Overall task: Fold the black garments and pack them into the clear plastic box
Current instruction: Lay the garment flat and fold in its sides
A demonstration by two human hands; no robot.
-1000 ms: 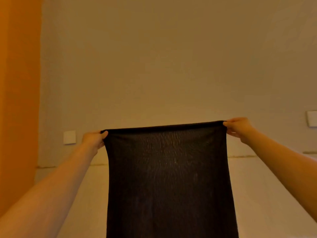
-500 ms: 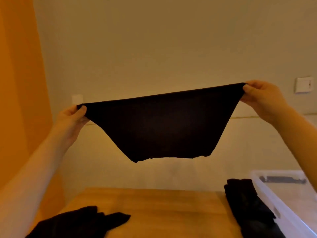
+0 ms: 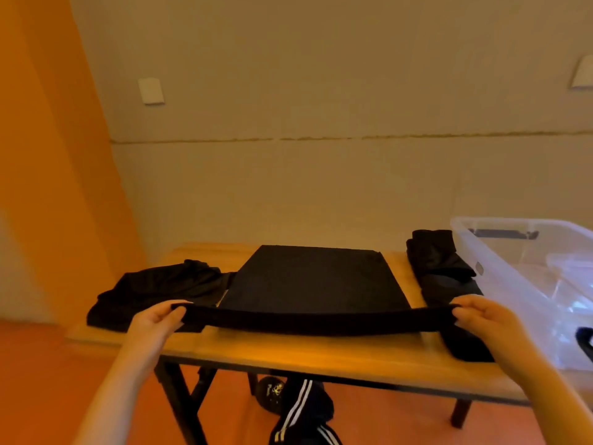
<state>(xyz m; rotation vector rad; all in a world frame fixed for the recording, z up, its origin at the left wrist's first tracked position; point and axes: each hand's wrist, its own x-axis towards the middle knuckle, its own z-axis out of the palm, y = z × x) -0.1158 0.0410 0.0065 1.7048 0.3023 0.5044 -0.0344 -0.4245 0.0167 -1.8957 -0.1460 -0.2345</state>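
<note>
A pale wall with a white switch plate [image 3: 150, 90] backs the scene, an orange panel [image 3: 41, 155] runs down the left, and the floor is a reddish orange. In front stands a wooden table [image 3: 288, 351] on dark folding legs. A black garment [image 3: 313, 277] lies spread flat across the middle of the table, its far edge near the wall side, its near edge lifted and stretched taut between the two hands. The left hand [image 3: 154, 322] pinches the left corner of that edge, thumb over fingers; the right hand [image 3: 481, 319] pinches the right corner the same way (both are curled onto the cloth, well apart from each other). A crumpled black pile [image 3: 154, 290] sits on the table's left part, touching the spread garment. Another dark bundle [image 3: 439, 268] lies to the right, just beside the clear plastic box [image 3: 500, 264], which stands at the table's right end. Below the table, a trouser leg with white stripes [image 3: 301, 409] shows.
</note>
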